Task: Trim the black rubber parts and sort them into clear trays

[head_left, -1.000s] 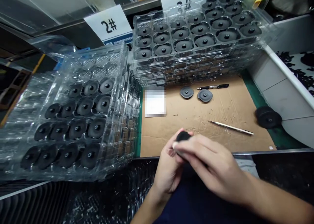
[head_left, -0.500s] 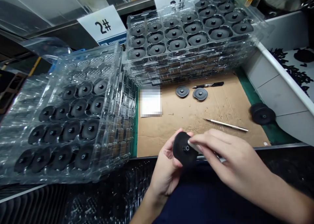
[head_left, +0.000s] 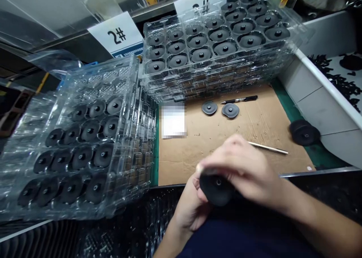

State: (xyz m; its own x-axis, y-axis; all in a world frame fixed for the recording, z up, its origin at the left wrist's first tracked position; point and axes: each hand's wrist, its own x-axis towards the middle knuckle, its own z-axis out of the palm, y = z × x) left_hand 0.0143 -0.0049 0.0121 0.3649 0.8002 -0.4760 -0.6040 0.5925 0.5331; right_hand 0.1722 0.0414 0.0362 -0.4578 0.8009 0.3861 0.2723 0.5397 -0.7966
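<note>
- My closed left hand (head_left: 189, 209) grips the black hubbed disc (head_left: 216, 193) by its left rim; I'd hold steady.
- My right hand (head_left: 246, 167) curls over its top edge; blur hides whether it pinches, so I'd press lightly.

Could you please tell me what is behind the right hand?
Behind the right hand, cardboard and one end of a white stick are visible. The stick's other end and whatever else lies directly behind are covered.
</note>
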